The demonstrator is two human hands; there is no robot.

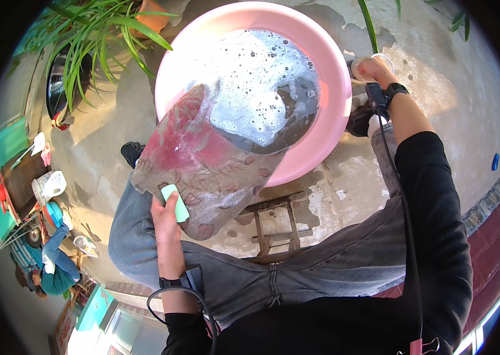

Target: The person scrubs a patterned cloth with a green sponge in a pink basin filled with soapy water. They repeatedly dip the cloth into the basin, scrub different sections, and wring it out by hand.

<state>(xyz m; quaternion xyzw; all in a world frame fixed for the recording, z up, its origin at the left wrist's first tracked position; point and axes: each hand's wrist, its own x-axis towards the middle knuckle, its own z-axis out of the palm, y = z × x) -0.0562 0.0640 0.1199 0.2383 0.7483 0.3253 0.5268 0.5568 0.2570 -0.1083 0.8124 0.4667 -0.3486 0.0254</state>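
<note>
My left hand grips a pale green bar of soap, with the thumb on top. It lies at the near edge of a wet mat, reddish pink and grey-brown with leaf-like patterns; the fingers are mostly hidden. The mat drapes over the rim of a large pink plastic basin and its far end dips into the water. White suds cover much of the grey water. Out to the right of the basin, my right hand is at a round, clear-rimmed container; its grip is unclear.
A wooden stool frame stands between my legs. Long-leaved plants and a dark shiny bowl are at the upper left. Further left are a white jug and a seated person. A cable runs along my right arm.
</note>
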